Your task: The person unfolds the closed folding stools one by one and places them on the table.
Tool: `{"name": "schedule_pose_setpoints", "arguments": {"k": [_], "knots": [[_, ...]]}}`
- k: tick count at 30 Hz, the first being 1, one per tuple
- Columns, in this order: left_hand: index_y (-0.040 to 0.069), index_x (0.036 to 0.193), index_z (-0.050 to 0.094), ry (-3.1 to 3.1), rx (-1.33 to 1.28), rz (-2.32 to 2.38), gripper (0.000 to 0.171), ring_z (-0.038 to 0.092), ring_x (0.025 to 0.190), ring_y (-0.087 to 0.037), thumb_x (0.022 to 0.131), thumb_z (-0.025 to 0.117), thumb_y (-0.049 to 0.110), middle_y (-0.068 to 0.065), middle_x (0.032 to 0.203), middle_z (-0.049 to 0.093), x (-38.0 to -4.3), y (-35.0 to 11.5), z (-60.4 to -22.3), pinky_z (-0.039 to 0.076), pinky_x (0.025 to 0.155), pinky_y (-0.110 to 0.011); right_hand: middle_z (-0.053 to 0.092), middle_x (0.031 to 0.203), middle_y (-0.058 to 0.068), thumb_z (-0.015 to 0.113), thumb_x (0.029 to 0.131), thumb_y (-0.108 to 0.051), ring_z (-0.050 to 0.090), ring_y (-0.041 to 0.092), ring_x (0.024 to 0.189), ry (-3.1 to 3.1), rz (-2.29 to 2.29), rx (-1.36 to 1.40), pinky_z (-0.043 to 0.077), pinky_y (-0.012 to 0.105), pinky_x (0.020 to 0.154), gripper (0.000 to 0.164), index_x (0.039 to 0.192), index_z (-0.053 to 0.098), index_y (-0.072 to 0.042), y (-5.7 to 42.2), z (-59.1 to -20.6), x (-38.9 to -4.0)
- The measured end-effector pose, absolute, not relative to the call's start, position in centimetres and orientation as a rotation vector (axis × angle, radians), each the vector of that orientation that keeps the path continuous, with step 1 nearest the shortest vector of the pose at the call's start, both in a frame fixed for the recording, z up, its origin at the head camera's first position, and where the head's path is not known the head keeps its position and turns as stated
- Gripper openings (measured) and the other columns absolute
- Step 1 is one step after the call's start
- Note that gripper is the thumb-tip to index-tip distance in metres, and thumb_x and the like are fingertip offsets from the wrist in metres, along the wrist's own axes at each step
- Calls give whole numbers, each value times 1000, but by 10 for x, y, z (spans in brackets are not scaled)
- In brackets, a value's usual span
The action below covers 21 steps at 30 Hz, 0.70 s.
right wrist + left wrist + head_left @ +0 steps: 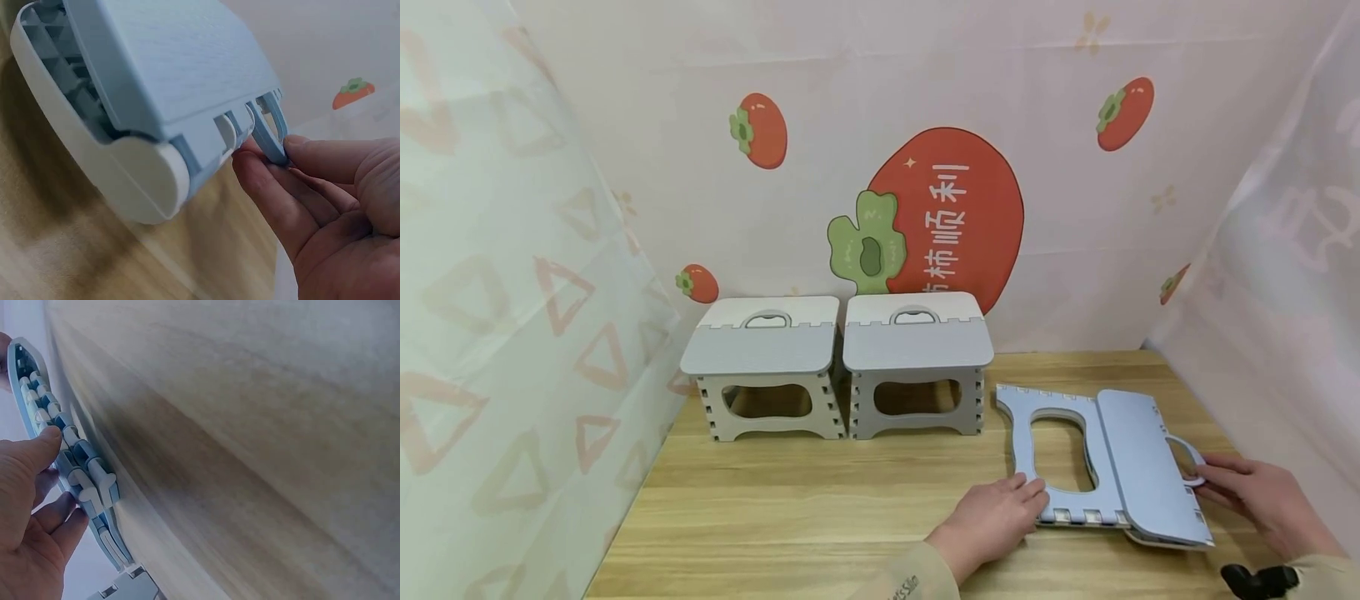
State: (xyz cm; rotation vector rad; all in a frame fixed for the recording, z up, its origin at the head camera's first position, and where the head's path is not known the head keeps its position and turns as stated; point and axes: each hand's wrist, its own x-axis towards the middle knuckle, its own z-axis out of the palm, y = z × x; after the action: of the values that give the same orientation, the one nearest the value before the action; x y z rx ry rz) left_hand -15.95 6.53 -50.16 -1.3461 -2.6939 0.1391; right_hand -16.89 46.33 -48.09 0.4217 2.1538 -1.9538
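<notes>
A light blue and white folding step stool (1153, 467) lies folded at the right of the table. My right hand (1262, 504) pinches its carry handle (270, 142) between thumb and fingers at the right end. At the near left corner of the stool, my left hand (997, 515) grips the edge of the leg panel. In the left wrist view its thumb presses one face of the hinged edge and the fingers lie against the other. The white underside (119, 169) shows a gap from the blue top in the right wrist view.
Two unfolded step stools stand side by side at the back, a cream and grey one (756, 350) and a grey and white one (917, 346). Behind them hangs a printed cloth (1060, 267); cloth sides flank the wooden table (790, 508).
</notes>
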Motion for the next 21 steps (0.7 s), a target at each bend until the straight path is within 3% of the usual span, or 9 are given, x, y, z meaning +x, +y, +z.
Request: {"name": "schedule_pose_setpoints", "arguments": {"k": [2, 5, 15, 21], "knots": [[28, 144, 55, -2696, -1316, 121, 44, 51, 137, -6, 103, 58, 45, 16, 153, 49, -160, 66, -502, 55, 94, -18, 77, 93, 6, 62, 102, -3, 77, 17, 85, 2074, -2043, 409, 63, 35, 81, 11, 104, 71, -7, 464, -478, -168], [29, 142, 56, -2696, -1275, 108, 45, 54, 134, -6, 101, 60, 48, 17, 152, 51, -160, 68, -501, 58, 86, -19, 78, 91, 10, 59, 103, -2, 77, 20, 87, 1970, -2156, 367, 63, 34, 80, 26, 92, 73, -22, 463, -473, -166], [28, 138, 56, -2699, -1222, 28, 42, 59, 129, -8, 101, 61, 47, 16, 146, 56, -159, 69, -496, 60, 77, -22, 78, 93, 14, 59, 103, -3, 77, 21, 88, 1917, -2250, 279, 63, 32, 78, 26, 94, 77, -20, 456, -456, -166], [25, 132, 60, -2664, -1195, -16, 38, 64, 122, -9, 100, 64, 45, 13, 142, 61, -160, 69, -495, 60, 72, -22, 78, 93, 16, 52, 105, 3, 77, 23, 88, 1836, -2344, 171, 63, 32, 77, 33, 98, 78, -15, 450, -443, -166]]}}
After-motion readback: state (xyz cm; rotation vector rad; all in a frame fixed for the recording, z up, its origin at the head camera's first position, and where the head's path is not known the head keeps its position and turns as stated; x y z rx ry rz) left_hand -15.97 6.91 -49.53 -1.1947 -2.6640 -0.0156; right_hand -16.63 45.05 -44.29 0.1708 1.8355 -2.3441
